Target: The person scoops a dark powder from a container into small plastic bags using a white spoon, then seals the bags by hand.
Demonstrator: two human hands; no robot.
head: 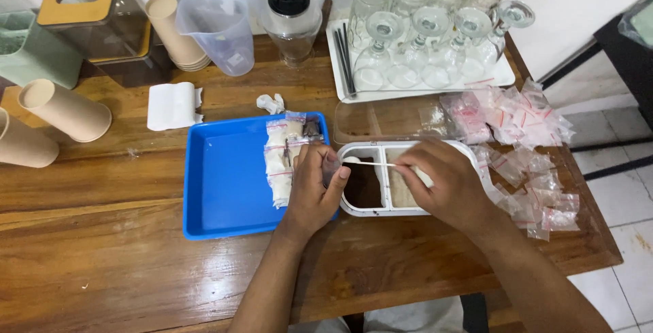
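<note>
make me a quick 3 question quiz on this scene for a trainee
1. True or false: the blue tray holds a row of filled bags.
2. What does the right hand hold? A) a glass B) a white spoon C) a paper cup
3. Where do the empty bags lie, left or right of the white box?

Key
1. True
2. B, its tip reaches the small bag in the left hand
3. Right
</note>
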